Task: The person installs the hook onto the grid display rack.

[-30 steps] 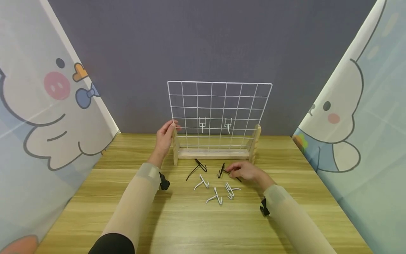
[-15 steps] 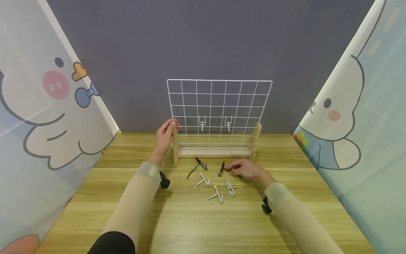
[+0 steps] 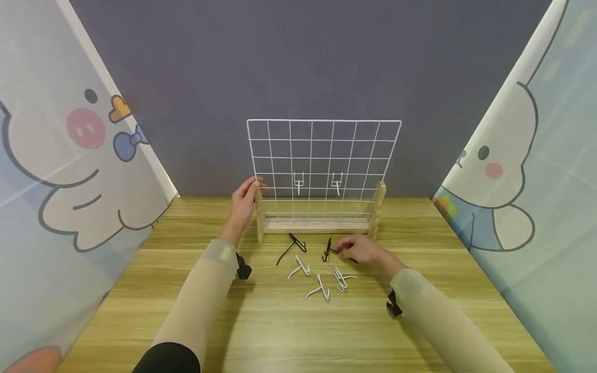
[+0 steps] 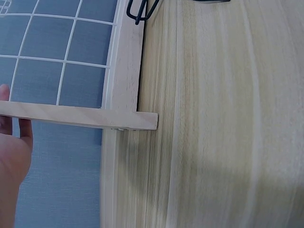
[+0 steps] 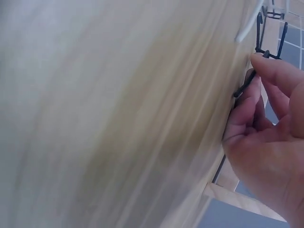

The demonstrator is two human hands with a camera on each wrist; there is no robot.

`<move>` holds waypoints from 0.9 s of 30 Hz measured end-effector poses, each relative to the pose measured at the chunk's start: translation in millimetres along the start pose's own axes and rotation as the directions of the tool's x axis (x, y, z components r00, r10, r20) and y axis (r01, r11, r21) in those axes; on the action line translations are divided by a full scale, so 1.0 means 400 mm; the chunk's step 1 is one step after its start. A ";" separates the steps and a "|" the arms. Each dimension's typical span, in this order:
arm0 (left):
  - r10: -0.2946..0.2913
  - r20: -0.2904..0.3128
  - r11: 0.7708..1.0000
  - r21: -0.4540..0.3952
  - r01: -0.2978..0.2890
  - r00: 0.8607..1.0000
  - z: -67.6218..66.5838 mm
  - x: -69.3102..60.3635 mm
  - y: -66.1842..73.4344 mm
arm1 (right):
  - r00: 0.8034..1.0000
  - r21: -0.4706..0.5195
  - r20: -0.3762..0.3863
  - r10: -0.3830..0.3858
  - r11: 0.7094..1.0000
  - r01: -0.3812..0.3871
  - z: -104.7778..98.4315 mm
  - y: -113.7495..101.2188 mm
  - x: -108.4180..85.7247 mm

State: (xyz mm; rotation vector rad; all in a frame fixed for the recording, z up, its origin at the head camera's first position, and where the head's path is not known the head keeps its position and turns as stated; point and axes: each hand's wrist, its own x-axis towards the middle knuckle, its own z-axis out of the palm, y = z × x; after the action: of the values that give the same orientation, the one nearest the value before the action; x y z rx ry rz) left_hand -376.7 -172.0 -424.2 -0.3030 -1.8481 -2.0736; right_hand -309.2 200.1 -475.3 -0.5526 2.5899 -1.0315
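Note:
A white wire grid stands in a wooden base, with two white hooks hanging on it. My left hand grips the top of the base's left post; the left wrist view shows its fingers around the post. In front of the base, my right hand pinches the arm of a black hook between thumb and fingers, as the right wrist view shows at the hook's arm. Another black hook lies to its left.
Several white hooks lie on the wooden table nearer to me: one on the left, one in the middle and one on the right. A grey wall rises behind, with printed cloth panels at both sides.
Both hands keep their places on the post and at the black hook. The whole head view has shifted slightly; nothing else has visibly moved.

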 end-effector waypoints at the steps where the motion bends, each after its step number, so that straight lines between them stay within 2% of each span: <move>1: -0.002 -0.001 1.000 -0.004 0.001 1.000 0.000 0.000 -0.001 | 1.000 0.004 -0.001 0.001 1.000 -0.001 0.000 0.000 0.000; 6: 0.010 0.000 1.000 -0.027 -0.010 1.000 0.003 -0.003 0.000 | 0.999 0.071 -0.033 -0.011 0.997 0.013 -0.003 0.001 -0.006; 11: 0.017 0.008 1.000 -0.025 -0.017 1.000 0.005 -0.003 0.002 | 0.994 0.152 -0.103 -0.034 0.987 0.049 -0.020 0.000 -0.028; 20: 0.019 0.008 0.999 -0.028 -0.019 1.000 0.004 0.000 -0.005 | 0.989 0.325 -0.144 0.030 0.946 0.019 -0.048 -0.003 -0.072; 27: 0.025 -0.002 0.999 -0.044 -0.025 1.000 0.000 0.000 -0.007 | 0.982 0.388 -0.182 0.053 0.922 0.022 -0.060 -0.006 -0.103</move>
State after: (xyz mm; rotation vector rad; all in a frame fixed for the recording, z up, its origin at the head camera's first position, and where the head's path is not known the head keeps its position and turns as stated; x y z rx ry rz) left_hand -377.9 -171.6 -426.8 -0.3338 -1.7912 -2.0992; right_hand -282.1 231.1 -451.4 -0.3447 2.4338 -1.6117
